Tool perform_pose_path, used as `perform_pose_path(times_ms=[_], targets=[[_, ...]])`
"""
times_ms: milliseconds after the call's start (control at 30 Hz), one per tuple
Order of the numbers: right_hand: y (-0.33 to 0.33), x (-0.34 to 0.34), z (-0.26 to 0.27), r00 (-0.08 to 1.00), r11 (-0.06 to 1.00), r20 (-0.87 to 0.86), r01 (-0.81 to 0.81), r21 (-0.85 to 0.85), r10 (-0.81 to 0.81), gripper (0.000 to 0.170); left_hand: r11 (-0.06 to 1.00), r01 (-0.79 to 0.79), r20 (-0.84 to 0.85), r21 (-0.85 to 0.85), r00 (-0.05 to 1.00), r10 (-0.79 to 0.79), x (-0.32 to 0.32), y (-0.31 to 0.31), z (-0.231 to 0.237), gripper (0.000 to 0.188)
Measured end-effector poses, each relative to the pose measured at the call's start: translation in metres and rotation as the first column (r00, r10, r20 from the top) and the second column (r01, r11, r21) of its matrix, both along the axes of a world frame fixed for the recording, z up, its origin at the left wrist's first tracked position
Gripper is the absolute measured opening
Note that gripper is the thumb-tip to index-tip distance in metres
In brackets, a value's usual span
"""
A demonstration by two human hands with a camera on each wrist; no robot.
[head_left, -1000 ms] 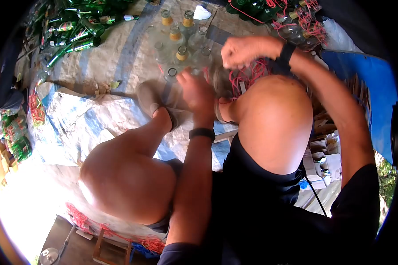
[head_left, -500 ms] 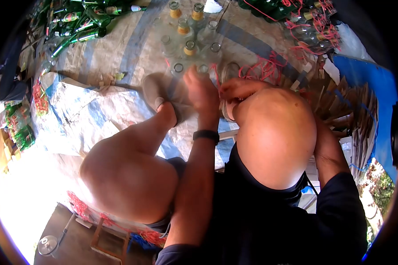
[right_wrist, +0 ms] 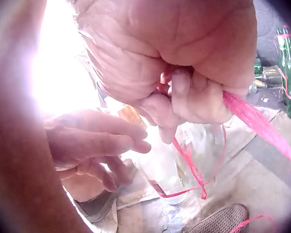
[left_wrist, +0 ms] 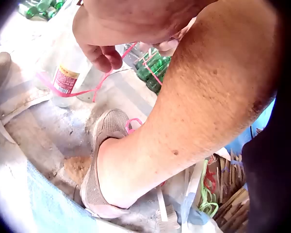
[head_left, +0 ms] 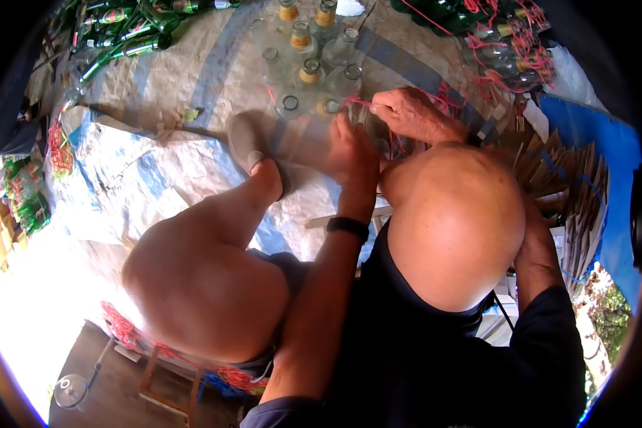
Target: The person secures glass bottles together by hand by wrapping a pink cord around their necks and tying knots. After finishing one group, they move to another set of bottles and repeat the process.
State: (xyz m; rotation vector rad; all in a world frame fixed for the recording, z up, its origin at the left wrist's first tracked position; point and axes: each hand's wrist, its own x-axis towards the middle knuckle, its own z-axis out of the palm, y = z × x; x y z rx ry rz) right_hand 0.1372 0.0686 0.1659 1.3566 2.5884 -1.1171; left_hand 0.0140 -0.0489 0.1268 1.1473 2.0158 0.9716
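Several clear glass bottles (head_left: 302, 41) stand upright in a close group on the ground sheet, some with gold neck bands. Pink plastic string (right_wrist: 262, 119) runs from my right hand (head_left: 417, 114), whose curled fingers grip it just right of the nearest bottles. Low around the group passes more of this string (left_wrist: 87, 91), in front of a bottle with a red and yellow label (left_wrist: 65, 80). My left hand (head_left: 353, 153) is beside the nearest bottles, its fingers (right_wrist: 119, 143) extended and loosely bent, close to the string.
Green bottles (head_left: 139, 46) lie heaped at the back left. More bottles bound with pink string (head_left: 510, 60) are at the back right. Stacked cardboard (head_left: 581, 185) stands by a blue panel (head_left: 613, 143). My shoes (head_left: 246, 139) flank the near side of the group.
My right hand dropped toward my left hand, then drew right and up with string stretched from it. My left hand shifted slightly right and down. The head view also shifted a little.
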Motion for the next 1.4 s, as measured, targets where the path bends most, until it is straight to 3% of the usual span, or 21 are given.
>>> perform_pose_path(times_ms=[33, 100, 233, 333, 400, 500, 733, 833, 1033, 1333, 1400], targets=[[0.001, -0.001, 0.003, 1.0, 0.999, -0.014, -0.006, 0.05, 0.007, 0.028, 1.0, -0.004, 0.003, 0.0, 1.0, 0.004, 0.002, 0.003, 0.006, 0.038], [0.005, -0.002, 0.009, 1.0, 0.995, -0.024, -0.016, 0.101, 0.019, 0.028, 0.997, 0.035, 0.066, -0.062, 0.997, -0.031, 0.004, 0.009, 0.013, 0.058], [0.015, -0.007, 0.028, 0.995, 0.981, 0.045, -0.092, 0.17, 0.085, 0.026, 0.977, 0.073, 0.21, -0.202, 0.977, -0.029, 0.005, 0.022, 0.027, 0.066], [0.02, -0.014, 0.039, 0.989, 0.969, 0.065, -0.147, 0.199, 0.136, 0.022, 0.988, 0.028, 0.172, -0.151, 0.985, -0.001, 0.01, 0.03, 0.023, 0.071], [0.025, -0.019, 0.043, 0.984, 0.961, 0.074, -0.175, 0.212, 0.163, 0.02, 0.999, 0.004, 0.058, 0.051, 0.998, -0.007, 0.012, 0.035, 0.014, 0.075], [0.033, -0.027, 0.049, 0.959, 0.925, 0.141, -0.277, 0.26, 0.248, 0.02, 0.992, -0.022, 0.043, 0.123, 0.999, 0.017, 0.013, 0.044, 0.007, 0.08], [0.053, -0.052, 0.065, 0.909, 0.823, 0.164, -0.416, 0.386, 0.382, 0.02, 0.98, -0.137, 0.162, 0.147, 0.98, 0.112, 0.014, 0.076, 0.01, 0.072], [0.064, -0.058, 0.063, 0.901, 0.814, 0.143, -0.432, 0.389, 0.41, 0.02, 0.992, -0.124, 0.287, 0.009, 0.951, 0.116, 0.012, 0.081, 0.01, 0.062], [0.084, -0.063, 0.057, 0.9, 0.827, 0.087, -0.427, 0.366, 0.426, 0.021, 0.968, -0.204, 0.243, 0.148, 0.956, 0.164, 0.016, 0.08, 0.0, 0.053], [0.09, -0.058, 0.041, 0.94, 0.872, 0.053, -0.332, 0.359, 0.336, 0.024, 0.959, -0.187, 0.235, 0.214, 0.962, 0.135, 0.013, 0.079, -0.001, 0.051], [0.092, -0.053, 0.036, 0.973, 0.938, -0.025, -0.214, 0.273, 0.229, 0.025, 0.941, -0.189, 0.217, 0.281, 0.968, 0.129, 0.013, 0.08, -0.001, 0.041]])
